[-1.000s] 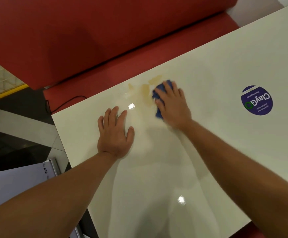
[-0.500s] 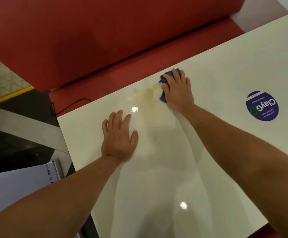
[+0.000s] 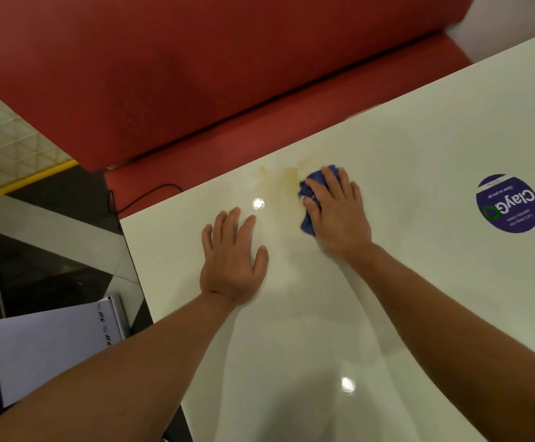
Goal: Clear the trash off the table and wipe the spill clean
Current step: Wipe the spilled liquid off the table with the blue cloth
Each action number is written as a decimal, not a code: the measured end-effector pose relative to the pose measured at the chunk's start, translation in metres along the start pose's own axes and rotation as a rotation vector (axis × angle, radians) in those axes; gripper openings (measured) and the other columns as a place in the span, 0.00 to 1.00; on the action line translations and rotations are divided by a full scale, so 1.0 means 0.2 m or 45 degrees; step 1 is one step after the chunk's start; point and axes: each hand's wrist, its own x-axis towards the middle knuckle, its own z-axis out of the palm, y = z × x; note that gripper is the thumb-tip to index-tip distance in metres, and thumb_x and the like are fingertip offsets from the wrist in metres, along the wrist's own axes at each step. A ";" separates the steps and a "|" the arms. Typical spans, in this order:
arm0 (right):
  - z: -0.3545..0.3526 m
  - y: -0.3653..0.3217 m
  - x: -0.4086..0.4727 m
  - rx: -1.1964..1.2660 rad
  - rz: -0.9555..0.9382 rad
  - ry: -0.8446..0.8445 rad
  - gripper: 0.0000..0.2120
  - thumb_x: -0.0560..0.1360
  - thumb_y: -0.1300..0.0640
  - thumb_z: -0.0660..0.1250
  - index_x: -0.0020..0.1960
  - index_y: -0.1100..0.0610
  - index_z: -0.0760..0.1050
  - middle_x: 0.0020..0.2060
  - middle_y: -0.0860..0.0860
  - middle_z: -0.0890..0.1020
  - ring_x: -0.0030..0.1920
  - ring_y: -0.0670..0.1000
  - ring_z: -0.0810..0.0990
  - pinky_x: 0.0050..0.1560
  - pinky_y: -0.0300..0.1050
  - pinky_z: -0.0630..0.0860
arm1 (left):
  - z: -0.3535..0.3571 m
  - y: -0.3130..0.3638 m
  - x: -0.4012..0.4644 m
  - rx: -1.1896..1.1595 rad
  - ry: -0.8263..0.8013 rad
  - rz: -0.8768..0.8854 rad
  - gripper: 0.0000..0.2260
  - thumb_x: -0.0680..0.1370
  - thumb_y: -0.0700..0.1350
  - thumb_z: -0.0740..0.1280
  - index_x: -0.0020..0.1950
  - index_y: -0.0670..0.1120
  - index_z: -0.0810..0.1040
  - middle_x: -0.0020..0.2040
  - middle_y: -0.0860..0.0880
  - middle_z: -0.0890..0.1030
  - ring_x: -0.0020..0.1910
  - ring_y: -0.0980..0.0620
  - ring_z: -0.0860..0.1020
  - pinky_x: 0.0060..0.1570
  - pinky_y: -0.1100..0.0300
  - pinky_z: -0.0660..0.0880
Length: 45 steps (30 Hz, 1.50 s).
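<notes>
Here, right hand [image 3: 339,215] lies palm-down on a bunched blue cloth [image 3: 308,190]; fingers straight and slightly spread, pressing flat on it, not curled round it. Cloth shows past the fingertips and along the thumb side, the rest hidden under the palm. Yellowish spill [image 3: 286,174] sits just left of the cloth, touching or nearly touching its edge, close to the table's far rim. A fainter smear trails further left.

Left hand [image 3: 231,263] flat on the bare table [image 3: 419,298], fingers straight and a little apart, thumb out to the right, holding nothing. It rests near the table's left corner, on the near side of the spill.

Both forearms reach in from the bottom, the right one angled from the lower right.

Far edge of the table runs diagonally just beyond the spill; a red bench seat [image 3: 227,90] lies past it. Round purple sticker [image 3: 508,204] well to the right of the cloth, with open glossy surface between. A white board [image 3: 46,346] stands off the left edge, lower down.
</notes>
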 end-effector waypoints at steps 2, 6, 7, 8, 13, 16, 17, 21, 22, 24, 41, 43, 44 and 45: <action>-0.02 0.02 0.20 -0.044 0.109 0.033 0.21 0.85 0.46 0.50 0.74 0.52 0.67 0.78 0.56 0.63 0.79 0.63 0.56 0.76 0.60 0.58 | 0.00 0.00 0.00 -0.005 0.000 -0.003 0.28 0.81 0.57 0.56 0.79 0.48 0.64 0.81 0.44 0.59 0.81 0.42 0.53 0.78 0.40 0.52; -0.02 -0.03 0.30 -0.096 0.205 0.079 0.22 0.84 0.48 0.51 0.74 0.55 0.67 0.76 0.59 0.65 0.77 0.65 0.59 0.75 0.61 0.59 | 0.00 0.01 0.00 -0.014 0.008 -0.007 0.28 0.80 0.57 0.57 0.78 0.49 0.64 0.81 0.44 0.59 0.81 0.42 0.53 0.78 0.40 0.52; -0.02 -0.06 0.23 -0.101 0.172 0.091 0.21 0.84 0.49 0.54 0.74 0.56 0.67 0.76 0.60 0.65 0.77 0.66 0.59 0.75 0.62 0.60 | 0.00 0.01 0.00 -0.018 0.010 -0.008 0.28 0.80 0.57 0.57 0.78 0.49 0.64 0.80 0.44 0.60 0.80 0.42 0.54 0.78 0.40 0.52; -0.02 -0.09 0.14 -0.095 0.110 0.092 0.21 0.82 0.51 0.59 0.73 0.56 0.66 0.76 0.60 0.64 0.77 0.67 0.59 0.74 0.64 0.62 | 0.00 0.01 0.00 -0.019 0.011 -0.010 0.28 0.80 0.57 0.57 0.78 0.49 0.65 0.80 0.44 0.60 0.80 0.42 0.54 0.78 0.39 0.52; 0.07 -0.21 -0.37 -0.112 -0.110 -0.007 0.20 0.83 0.52 0.62 0.74 0.55 0.69 0.79 0.59 0.62 0.80 0.67 0.55 0.77 0.64 0.58 | 0.01 0.01 0.00 0.001 0.006 -0.018 0.28 0.80 0.57 0.58 0.79 0.48 0.64 0.80 0.44 0.60 0.80 0.41 0.55 0.77 0.38 0.54; 0.07 -0.15 -0.37 -0.060 -0.187 -0.071 0.22 0.85 0.49 0.58 0.77 0.53 0.65 0.80 0.58 0.61 0.81 0.63 0.53 0.79 0.61 0.55 | 0.01 0.00 0.00 0.005 0.011 -0.016 0.28 0.80 0.57 0.59 0.79 0.48 0.64 0.80 0.44 0.60 0.80 0.41 0.55 0.77 0.38 0.55; 0.07 -0.12 -0.32 -0.079 -0.252 -0.083 0.22 0.85 0.49 0.57 0.77 0.53 0.65 0.80 0.58 0.61 0.81 0.64 0.54 0.78 0.61 0.57 | 0.01 0.00 0.00 0.003 0.017 -0.012 0.28 0.80 0.57 0.59 0.78 0.48 0.65 0.80 0.44 0.60 0.80 0.41 0.55 0.77 0.38 0.55; 0.00 0.00 0.04 -0.071 -0.156 -0.015 0.19 0.84 0.51 0.58 0.73 0.54 0.68 0.78 0.57 0.63 0.78 0.65 0.57 0.74 0.65 0.62 | 0.01 0.00 0.00 -0.010 0.006 -0.003 0.28 0.80 0.58 0.57 0.79 0.49 0.64 0.81 0.45 0.60 0.81 0.42 0.54 0.77 0.39 0.54; -0.03 0.01 0.14 -0.081 -0.077 -0.011 0.20 0.84 0.50 0.57 0.73 0.54 0.68 0.77 0.58 0.63 0.78 0.66 0.57 0.74 0.65 0.62 | 0.01 0.00 0.00 -0.014 0.004 -0.002 0.28 0.81 0.58 0.56 0.79 0.49 0.64 0.81 0.45 0.59 0.81 0.42 0.54 0.77 0.39 0.53; -0.04 0.01 0.30 -0.085 0.069 -0.014 0.22 0.83 0.47 0.52 0.74 0.54 0.67 0.77 0.58 0.63 0.78 0.65 0.57 0.75 0.64 0.60 | 0.01 0.01 0.00 -0.012 0.003 -0.005 0.28 0.81 0.58 0.56 0.79 0.49 0.63 0.81 0.45 0.59 0.81 0.42 0.54 0.78 0.39 0.53; -0.03 0.00 0.26 -0.037 -0.106 -0.092 0.24 0.83 0.43 0.48 0.76 0.51 0.65 0.79 0.56 0.61 0.80 0.63 0.55 0.76 0.61 0.58 | 0.02 0.00 0.00 0.003 0.002 -0.007 0.28 0.81 0.57 0.57 0.79 0.49 0.63 0.81 0.45 0.58 0.81 0.42 0.53 0.78 0.39 0.52; -0.02 0.02 0.39 -0.076 0.006 -0.057 0.23 0.84 0.46 0.51 0.75 0.53 0.66 0.79 0.57 0.61 0.79 0.65 0.55 0.76 0.62 0.58 | 0.01 0.01 0.00 0.003 0.002 -0.005 0.28 0.81 0.57 0.57 0.79 0.49 0.62 0.81 0.45 0.58 0.81 0.42 0.52 0.78 0.39 0.52; -0.01 -0.01 0.41 -0.084 0.034 -0.043 0.22 0.84 0.47 0.52 0.76 0.53 0.65 0.79 0.58 0.61 0.79 0.65 0.55 0.77 0.62 0.57 | 0.01 0.01 0.01 0.005 0.000 -0.009 0.28 0.81 0.57 0.57 0.79 0.49 0.62 0.81 0.45 0.58 0.81 0.42 0.52 0.78 0.39 0.52; 0.00 -0.04 0.39 -0.074 0.047 -0.032 0.22 0.85 0.47 0.52 0.76 0.53 0.65 0.79 0.58 0.61 0.79 0.65 0.54 0.77 0.62 0.56 | 0.01 0.01 0.01 0.004 -0.007 -0.013 0.28 0.81 0.57 0.57 0.79 0.49 0.62 0.81 0.45 0.58 0.81 0.42 0.52 0.78 0.39 0.52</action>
